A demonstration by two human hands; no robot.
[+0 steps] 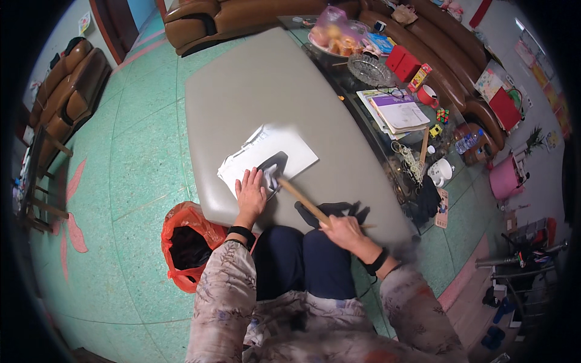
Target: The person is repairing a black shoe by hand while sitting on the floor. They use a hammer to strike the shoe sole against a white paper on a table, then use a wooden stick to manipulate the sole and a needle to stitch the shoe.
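My left hand (pixel 250 195) lies with its fingers stretched out on the lower edge of a stack of white paper (pixel 284 151). Beside its fingertips is a small crumpled white-and-grey piece (pixel 272 176), whose kind I cannot make out. My right hand (pixel 345 233) is closed round a long wooden stick (pixel 302 200). The stick slants up and left, and its far end meets the crumpled piece. Dark shadows fall on the paper and below the stick. The paper rests on a grey padded bench (pixel 254 85) in front of my knees.
Left of my knees stands a bin lined with a red plastic bag (pixel 175 218). Along the right runs a glass table (pixel 387 157) bearing notebooks (pixel 400 112), a glass ashtray (pixel 369 69), a white mug (pixel 441 172) and string (pixel 410 158). Brown sofas (pixel 260 21) stand beyond.
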